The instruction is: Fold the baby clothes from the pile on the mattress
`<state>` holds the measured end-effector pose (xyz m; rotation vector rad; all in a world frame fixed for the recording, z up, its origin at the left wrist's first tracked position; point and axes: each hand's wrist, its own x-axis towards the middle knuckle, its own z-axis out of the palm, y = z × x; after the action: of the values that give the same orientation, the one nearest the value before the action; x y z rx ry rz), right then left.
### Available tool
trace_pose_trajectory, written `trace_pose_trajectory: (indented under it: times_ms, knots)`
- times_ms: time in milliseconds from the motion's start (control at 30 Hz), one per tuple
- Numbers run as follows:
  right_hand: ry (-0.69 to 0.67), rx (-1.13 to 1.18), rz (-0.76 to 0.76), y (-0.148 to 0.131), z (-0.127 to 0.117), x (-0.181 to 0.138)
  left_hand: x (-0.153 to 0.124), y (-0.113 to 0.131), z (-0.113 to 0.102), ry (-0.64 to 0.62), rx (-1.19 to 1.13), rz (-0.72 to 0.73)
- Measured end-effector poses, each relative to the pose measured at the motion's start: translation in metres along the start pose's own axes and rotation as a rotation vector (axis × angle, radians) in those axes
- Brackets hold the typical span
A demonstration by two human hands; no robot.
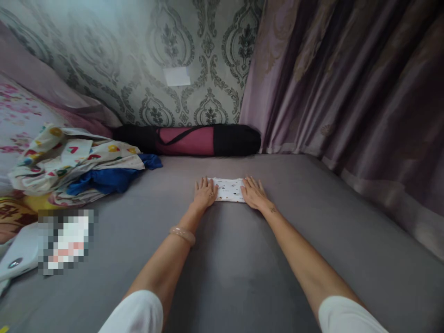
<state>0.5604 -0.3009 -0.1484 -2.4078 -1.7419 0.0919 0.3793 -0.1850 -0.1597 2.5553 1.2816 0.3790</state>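
Note:
A small white cloth (229,190) with a sparse dark and brown print lies folded into a flat rectangle on the grey sheet. My left hand (206,192) rests flat over its left edge, fingers stretched away from me. On the opposite edge lies my right hand (255,191), also flat with the fingers spread. The middle of the cloth shows between the two hands. What garment or cloth it is, I cannot tell. A pale bangle (182,235) circles my left forearm.
A heap of printed clothes (79,152) with a blue garment (107,180) lies at left. Nearer me is a white object (24,247) beside a blurred-out patch. A black and pink cylindrical bag (187,141) lies along the patterned wall. Purple curtains (312,83) hang at right.

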Motion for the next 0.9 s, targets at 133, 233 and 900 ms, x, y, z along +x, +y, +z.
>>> trace_pose_trajectory:
  times_ms: [133,233,900]
  knots:
    - [0.05,0.015,-0.113,-0.026,0.002,-0.003,-0.008,0.018,0.002,0.107,-0.007,0.132]
    - [-0.021,0.028,-0.134,-0.039,0.007,-0.006,-0.01,0.023,0.008,-0.001,0.005,0.124]
    - [-0.044,0.141,0.077,-0.013,0.001,-0.007,-0.003,-0.006,-0.002,-0.02,0.056,-0.176]
